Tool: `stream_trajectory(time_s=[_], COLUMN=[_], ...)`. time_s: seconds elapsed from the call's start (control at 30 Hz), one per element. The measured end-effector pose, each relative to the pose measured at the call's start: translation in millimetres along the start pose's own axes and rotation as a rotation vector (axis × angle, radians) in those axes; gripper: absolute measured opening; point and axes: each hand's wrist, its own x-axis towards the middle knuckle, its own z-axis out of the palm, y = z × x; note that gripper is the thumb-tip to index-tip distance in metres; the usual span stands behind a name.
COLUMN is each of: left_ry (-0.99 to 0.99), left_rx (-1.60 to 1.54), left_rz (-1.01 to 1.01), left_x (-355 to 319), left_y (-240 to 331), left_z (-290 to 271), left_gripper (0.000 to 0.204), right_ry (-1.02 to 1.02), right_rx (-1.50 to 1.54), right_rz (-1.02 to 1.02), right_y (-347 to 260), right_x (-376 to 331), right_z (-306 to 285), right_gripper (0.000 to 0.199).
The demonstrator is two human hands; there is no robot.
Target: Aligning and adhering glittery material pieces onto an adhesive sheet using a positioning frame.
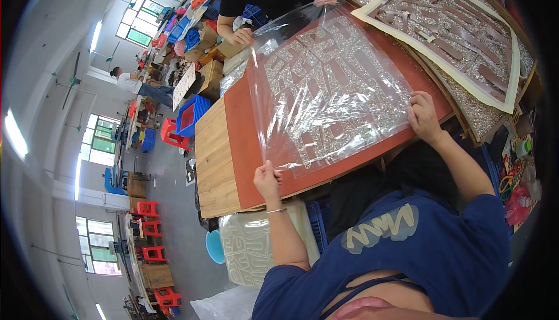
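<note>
Clear film (335,96) lies spread over the red mat (237,139) on the table, right in front of the wearer. Should handle light, floppy and slick; I'd expect it to crease or stretch if tugged unevenly, and the glitter may shed. Best hold: corners and bare margins, off the pattern, with even tension. Looks glossy, roughly four-sided, strong light streaks, wrinkled along the left edge; silvery glitter shapes and brownish patches show in the middle. Can't tell if the glitter is on the film or under it. Left hand (268,181) is closed, pinching the near left corner; right hand (424,116) has fingers curled on the near right corner, thumb contact unclear. Across the table, a co-worker's hands (240,36) are at the two far corners. Beyond the mat, right side: cream-bordered sheet (368,9) with brown cutouts on a glitter-covered tray. Left side: bare wood (214,163), then a blue basin (215,246) below.
</note>
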Motion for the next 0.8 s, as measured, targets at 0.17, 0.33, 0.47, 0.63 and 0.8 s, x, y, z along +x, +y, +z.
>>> stream_trajectory(time_s=[0.17, 0.33, 0.47, 0.63, 0.8], left_ry=[0.039, -0.019, 0.036, 0.144, 0.128], left_rx=[0.033, 0.171, 0.115, 0.333, 0.170], left_rz=[-0.040, -0.124, -0.135, 0.206, 0.299], left_x=[4.7, -32.5, -45.1, -39.8, -44.1], left_y=[11.1, -10.7, -30.1, -43.1, -53.1], left_z=[-30.6, -21.9, -2.9, 10.3, 20.6], left_gripper=[0.027, 0.029, 0.029, 0.034, 0.034], right_ry=[-0.048, 0.003, -0.012, -0.020, 0.040], right_rx=[-0.014, -0.083, -0.131, -0.130, 0.002], right_rz=[0.018, 0.127, 0.157, 0.134, 0.054], right_y=[-25.0, -13.2, 3.5, 15.6, 23.3], right_x=[-10.4, -24.5, -27.3, -23.3, -23.1], right_z=[2.6, -8.0, -9.1, -5.9, -4.1], right_gripper=[0.012, 0.012, 0.011, 0.013, 0.015])
